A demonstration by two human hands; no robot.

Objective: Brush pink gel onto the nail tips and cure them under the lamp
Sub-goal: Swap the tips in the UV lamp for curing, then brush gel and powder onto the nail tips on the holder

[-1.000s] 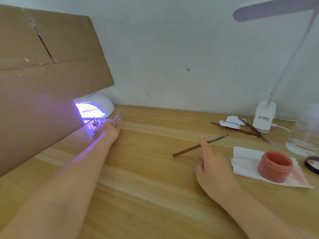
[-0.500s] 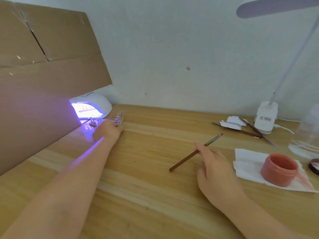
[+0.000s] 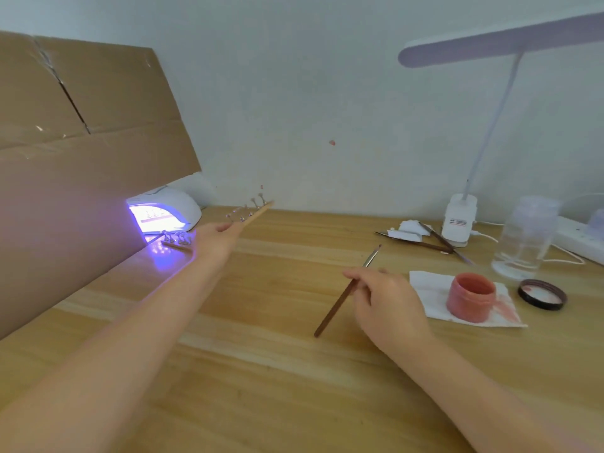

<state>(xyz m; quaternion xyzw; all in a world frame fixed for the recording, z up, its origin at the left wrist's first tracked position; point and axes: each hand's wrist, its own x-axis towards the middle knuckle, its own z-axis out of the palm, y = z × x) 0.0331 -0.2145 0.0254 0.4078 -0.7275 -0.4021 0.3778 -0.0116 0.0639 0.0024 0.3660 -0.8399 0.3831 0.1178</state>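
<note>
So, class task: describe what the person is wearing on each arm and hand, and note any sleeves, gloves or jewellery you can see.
Nothing is worn. The left hand and right hand are bare, with no gloves and no rings visible. Both forearms are uncovered right to the bottom edge of the picture: no sleeves, watch or bracelet in view.

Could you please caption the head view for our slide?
Left hand lifts a nail-tip stick by the lit lamp; right hand grips the brush.

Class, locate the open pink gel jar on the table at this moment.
In the head view, the pink gel jar stands on a white tissue at the right, between the right hand and its black lid.
</note>
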